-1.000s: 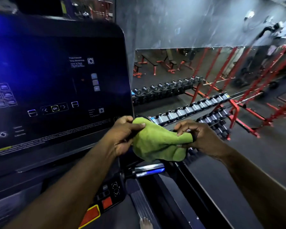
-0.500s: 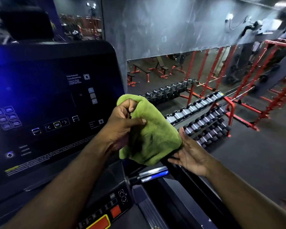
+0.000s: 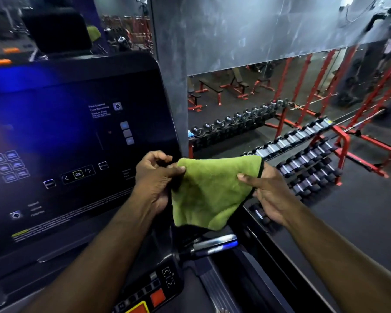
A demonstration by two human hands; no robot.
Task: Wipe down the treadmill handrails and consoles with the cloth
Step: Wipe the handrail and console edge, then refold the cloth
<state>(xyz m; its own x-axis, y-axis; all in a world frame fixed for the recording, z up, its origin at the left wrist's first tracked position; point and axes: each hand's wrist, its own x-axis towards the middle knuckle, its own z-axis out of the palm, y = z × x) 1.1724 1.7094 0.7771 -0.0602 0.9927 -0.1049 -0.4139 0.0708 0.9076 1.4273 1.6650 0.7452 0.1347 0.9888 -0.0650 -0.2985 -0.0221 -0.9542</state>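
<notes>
At 6 o'clock, nearest, sits one square red button (image 3: 157, 297) on the treadmill's lower panel. Just above it one short chrome handrail bar (image 3: 215, 245) juts out towards 3 o'clock, glinting blue.

Over that bar, at mid-frame, two hands hold one green terry cloth with a black-stitched hem (image 3: 210, 193) in the air, touching neither bar nor screen. The left hand (image 3: 154, 177) has a narrow grip: thumb and forefinger pinch the cloth's upper left corner, and the other fingers are curled loosely. The right hand (image 3: 269, 195) takes the right edge, thumb on the front and fingers behind.

Half a second ago the cloth was bunched high in the left hand alone, with the right palm flat under it. Now it is lower and spread between both hands as a rough triangle, its point hanging towards 6 o'clock. Its pile looks matted, with darker smudges near the middle.

At 9 o'clock stands one large dark glossy treadmill console (image 3: 77, 143), its pale icons lit. Farther off, at 3 o'clock, one red steel rack of dumbbells (image 3: 303, 168) stands on the dark floor.
</notes>
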